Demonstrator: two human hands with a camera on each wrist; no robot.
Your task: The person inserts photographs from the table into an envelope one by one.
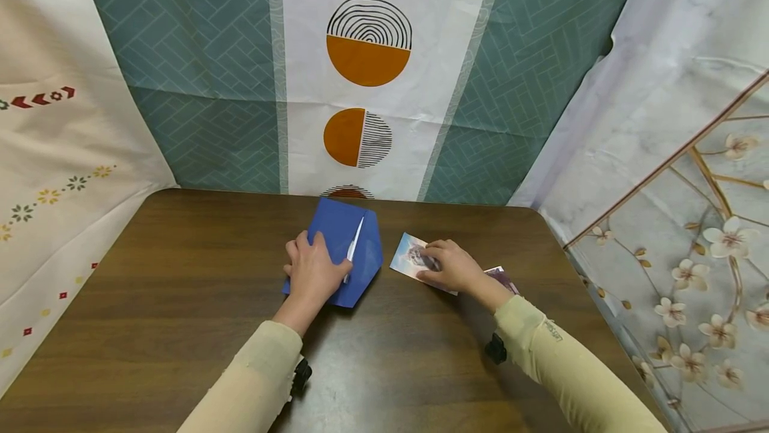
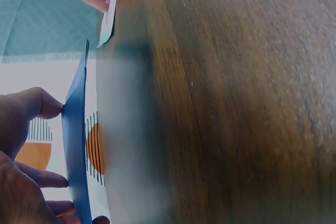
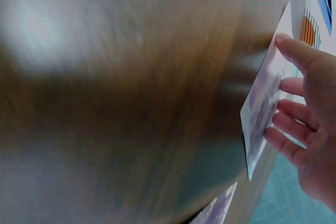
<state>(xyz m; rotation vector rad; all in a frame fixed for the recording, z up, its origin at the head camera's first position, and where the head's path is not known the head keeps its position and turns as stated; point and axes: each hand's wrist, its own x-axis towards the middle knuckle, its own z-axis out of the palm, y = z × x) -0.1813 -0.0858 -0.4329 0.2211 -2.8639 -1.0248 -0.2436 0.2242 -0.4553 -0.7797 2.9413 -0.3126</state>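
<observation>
In the head view a blue envelope (image 1: 336, 223) with its pointed flap folded out is held up by my left hand (image 1: 315, 269). In the left wrist view it stands off the table, with the thumb and fingers on one face and a fingertip showing past its lower edge. A narrow white strip shows at its mouth; whether this is paper inside, I cannot tell. To the right, my right hand (image 1: 450, 265) rests its fingertips on a picture card (image 3: 262, 95) in pale blue and pink. The card lies flat or nearly so, partly covered by the hand.
A second, purplish card (image 1: 501, 278) lies behind the right wrist, mostly hidden by it. The brown wooden table (image 1: 180, 326) meets a patterned cloth backdrop (image 1: 210, 86) at its far edge. More cloth hangs at the left and right sides.
</observation>
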